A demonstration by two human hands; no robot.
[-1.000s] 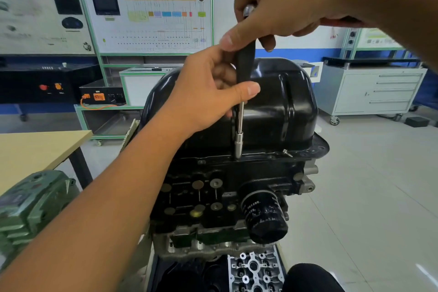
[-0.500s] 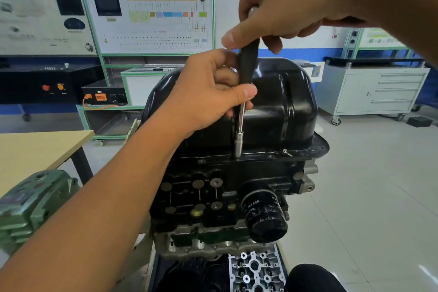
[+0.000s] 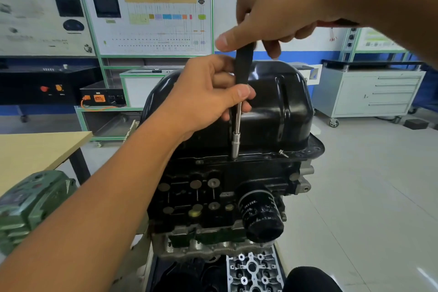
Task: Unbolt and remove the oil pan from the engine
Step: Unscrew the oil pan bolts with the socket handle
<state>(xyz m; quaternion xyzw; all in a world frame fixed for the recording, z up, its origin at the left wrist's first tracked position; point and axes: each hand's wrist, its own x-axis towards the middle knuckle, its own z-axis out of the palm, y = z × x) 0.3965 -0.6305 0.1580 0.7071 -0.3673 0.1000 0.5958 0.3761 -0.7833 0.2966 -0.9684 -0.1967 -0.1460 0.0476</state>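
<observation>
Black engine block (image 3: 213,187) sits upside down dead center, with the glossy black stamped-steel oil pan (image 3: 279,102) on top of it at 12 o'clock, flange seated on the block. Black cylindrical oil filter (image 3: 260,216) sticks out at 5 o'clock. Left hand (image 3: 203,99) is curled around the middle of the black-handled chrome socket driver (image 3: 238,111), thumb pressed across the shaft. Right hand (image 3: 272,12) pinches the handle's top end. The socket tip stands upright on the pan's near flange.
</observation>
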